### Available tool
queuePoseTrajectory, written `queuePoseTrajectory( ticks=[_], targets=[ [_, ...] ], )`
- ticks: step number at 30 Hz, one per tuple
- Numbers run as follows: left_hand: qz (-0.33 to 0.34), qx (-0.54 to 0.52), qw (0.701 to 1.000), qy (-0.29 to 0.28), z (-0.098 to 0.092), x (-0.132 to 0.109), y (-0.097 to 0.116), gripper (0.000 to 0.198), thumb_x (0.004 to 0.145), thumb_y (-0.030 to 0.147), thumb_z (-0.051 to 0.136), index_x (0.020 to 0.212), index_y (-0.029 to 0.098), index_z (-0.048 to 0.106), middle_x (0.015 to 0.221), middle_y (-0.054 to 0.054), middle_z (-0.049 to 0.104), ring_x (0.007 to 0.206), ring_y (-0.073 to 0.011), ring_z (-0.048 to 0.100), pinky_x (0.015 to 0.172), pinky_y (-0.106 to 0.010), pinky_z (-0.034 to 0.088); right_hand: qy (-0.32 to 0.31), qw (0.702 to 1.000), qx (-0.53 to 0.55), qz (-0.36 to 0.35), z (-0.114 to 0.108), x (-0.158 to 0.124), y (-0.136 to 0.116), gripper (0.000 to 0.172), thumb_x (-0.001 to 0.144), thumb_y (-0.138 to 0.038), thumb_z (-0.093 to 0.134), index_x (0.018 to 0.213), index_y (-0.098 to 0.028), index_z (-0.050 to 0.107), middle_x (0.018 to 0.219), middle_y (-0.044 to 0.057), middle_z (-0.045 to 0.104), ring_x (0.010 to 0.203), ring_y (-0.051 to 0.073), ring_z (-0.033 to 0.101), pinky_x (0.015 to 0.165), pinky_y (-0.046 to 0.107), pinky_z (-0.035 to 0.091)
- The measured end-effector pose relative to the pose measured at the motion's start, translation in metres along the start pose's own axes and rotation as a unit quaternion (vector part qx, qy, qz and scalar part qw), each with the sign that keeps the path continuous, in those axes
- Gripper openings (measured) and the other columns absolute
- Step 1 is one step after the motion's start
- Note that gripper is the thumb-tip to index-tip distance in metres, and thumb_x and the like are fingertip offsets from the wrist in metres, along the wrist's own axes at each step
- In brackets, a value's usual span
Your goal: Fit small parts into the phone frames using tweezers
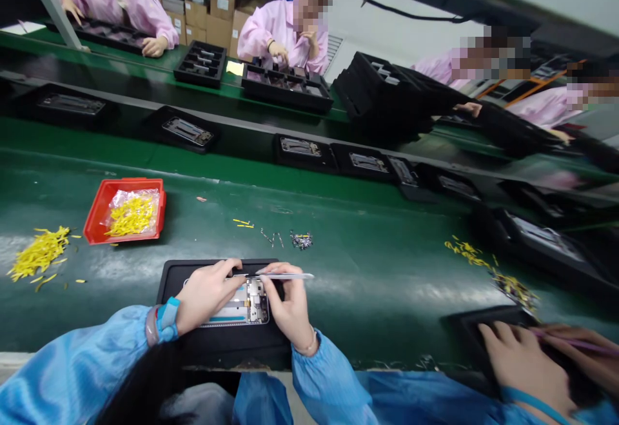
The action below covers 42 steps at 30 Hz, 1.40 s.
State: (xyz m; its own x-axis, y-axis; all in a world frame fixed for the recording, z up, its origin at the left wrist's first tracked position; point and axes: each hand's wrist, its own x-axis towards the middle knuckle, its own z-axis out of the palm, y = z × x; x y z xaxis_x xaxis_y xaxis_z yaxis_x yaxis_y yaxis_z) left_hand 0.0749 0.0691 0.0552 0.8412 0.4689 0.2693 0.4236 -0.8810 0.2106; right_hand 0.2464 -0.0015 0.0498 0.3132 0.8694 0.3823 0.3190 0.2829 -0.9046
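Observation:
An opened phone body (258,306) lies in a black tray (169,276) in front of me, its circuit board and blue strips showing. My left hand (207,293) rests over its left part, fingers bent and close together at the far edge. What those fingertips pinch, if anything, is hidden. In my right hand (290,302) is a slim white stick-like tool (302,276), held nearly level over the phone's far edge. Its tip points left towards my left fingertips. Beyond the tray lie small metallic parts (302,240) and a few yellow strips (243,223).
A red bin (91,218) of yellow strips stands left, beside a loose yellow pile (41,254). A co-worker's hands (527,360) work at the right. Black trays with phones (300,148) line the belt beyond. Co-workers in pink sit across, near stacked trays (372,102).

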Motion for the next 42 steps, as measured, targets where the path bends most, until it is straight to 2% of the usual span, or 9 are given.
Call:
queuePoseTrajectory(
  ticks=[3, 9, 14, 23, 27, 33, 42],
  targets=[
    [-0.006, -0.006, 1.000, 0.026, 0.003, -0.004, -0.001, 0.027, 0.095, 0.019, 0.033, 0.093, 0.019, 0.060, 0.098, -0.005, 0.061, 0.075, -0.0131, 0.061, 0.061, -0.021, 0.050, 0.068, 0.996, 0.060, 0.014, 0.001, 0.002, -0.008, 0.014, 0.088, -0.021, 0.057, 0.095, -0.026, 0.045, 0.087, 0.001, 0.057, 0.080, 0.016, 0.064, 0.073, 0.034, 0.054],
    [-0.050, -0.043, 0.997, 0.050, 0.004, -0.008, -0.004, 0.036, 0.099, 0.025, 0.023, 0.089, 0.019, 0.057, 0.092, -0.002, 0.061, 0.064, -0.0077, 0.061, 0.055, -0.016, 0.048, -0.016, 0.999, 0.034, 0.035, 0.010, 0.003, -0.007, 0.013, 0.086, -0.021, 0.059, 0.094, -0.023, 0.050, 0.084, 0.003, 0.061, 0.079, 0.017, 0.065, 0.073, 0.033, 0.055],
    [-0.056, -0.037, 0.997, 0.045, 0.003, -0.008, -0.003, 0.037, 0.099, 0.026, 0.023, 0.087, 0.019, 0.057, 0.091, -0.001, 0.062, 0.059, -0.0065, 0.059, 0.054, -0.016, 0.047, -0.031, 0.999, -0.033, 0.012, 0.009, -0.001, 0.001, 0.010, 0.085, -0.019, 0.059, 0.092, -0.022, 0.053, 0.083, 0.005, 0.063, 0.079, 0.020, 0.065, 0.072, 0.035, 0.054],
    [-0.067, -0.052, 0.995, 0.060, 0.000, -0.007, -0.001, 0.034, 0.098, 0.024, 0.026, 0.083, 0.019, 0.056, 0.091, -0.002, 0.063, 0.063, -0.0086, 0.062, 0.054, -0.017, 0.047, -0.060, 0.997, -0.046, -0.004, 0.008, 0.001, -0.001, 0.011, 0.084, -0.016, 0.058, 0.092, -0.022, 0.055, 0.083, 0.005, 0.066, 0.079, 0.020, 0.067, 0.071, 0.033, 0.056],
    [-0.083, -0.076, 0.992, 0.058, -0.002, -0.007, 0.000, 0.032, 0.096, 0.023, 0.027, 0.081, 0.019, 0.054, 0.091, -0.002, 0.063, 0.065, -0.0089, 0.063, 0.053, -0.016, 0.047, -0.059, 0.997, -0.053, -0.014, 0.008, 0.000, -0.001, 0.012, 0.084, -0.014, 0.057, 0.092, -0.022, 0.056, 0.083, 0.005, 0.067, 0.079, 0.019, 0.067, 0.070, 0.033, 0.056],
    [-0.115, -0.110, 0.987, 0.025, -0.001, -0.009, -0.001, 0.023, 0.092, 0.021, 0.034, 0.082, 0.020, 0.055, 0.096, -0.003, 0.062, 0.073, -0.0109, 0.063, 0.058, -0.018, 0.050, -0.058, 0.997, -0.044, -0.001, 0.008, -0.001, -0.002, 0.009, 0.084, -0.017, 0.058, 0.091, -0.022, 0.056, 0.083, 0.005, 0.067, 0.078, 0.019, 0.067, 0.069, 0.032, 0.056],
    [-0.117, -0.139, 0.983, 0.020, -0.002, -0.008, -0.003, 0.024, 0.093, 0.020, 0.034, 0.082, 0.020, 0.056, 0.096, -0.002, 0.062, 0.072, -0.0100, 0.064, 0.059, -0.017, 0.049, -0.035, 0.999, -0.017, 0.028, 0.007, -0.002, -0.001, 0.010, 0.084, -0.018, 0.059, 0.091, -0.023, 0.053, 0.082, 0.004, 0.066, 0.078, 0.019, 0.068, 0.070, 0.031, 0.056]
  ],
)
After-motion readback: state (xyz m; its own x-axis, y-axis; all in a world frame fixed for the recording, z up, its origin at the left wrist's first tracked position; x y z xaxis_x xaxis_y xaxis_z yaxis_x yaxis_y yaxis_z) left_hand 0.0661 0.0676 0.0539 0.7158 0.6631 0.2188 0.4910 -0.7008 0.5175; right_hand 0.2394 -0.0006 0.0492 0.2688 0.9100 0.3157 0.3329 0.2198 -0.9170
